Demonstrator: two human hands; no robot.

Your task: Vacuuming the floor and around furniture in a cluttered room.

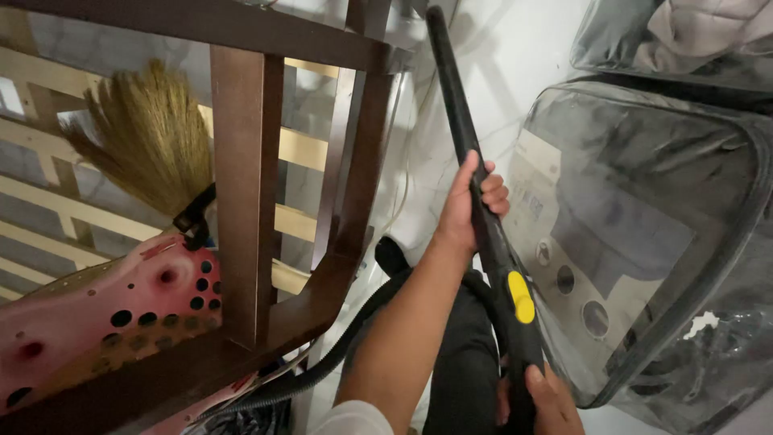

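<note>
Both hands grip the black vacuum wand (463, 121), left hand (471, 201) wrapped mid-tube, right hand (551, 399) closed below its yellow switch (521, 296), nozzle end out of view, so progress cannot be judged.

A large clear plastic zip bag (644, 242) with dark piping stands at right, holding a beige-and-grey printed card label (535, 189). A second clear storage bag (612, 48) sits above it.
</note>
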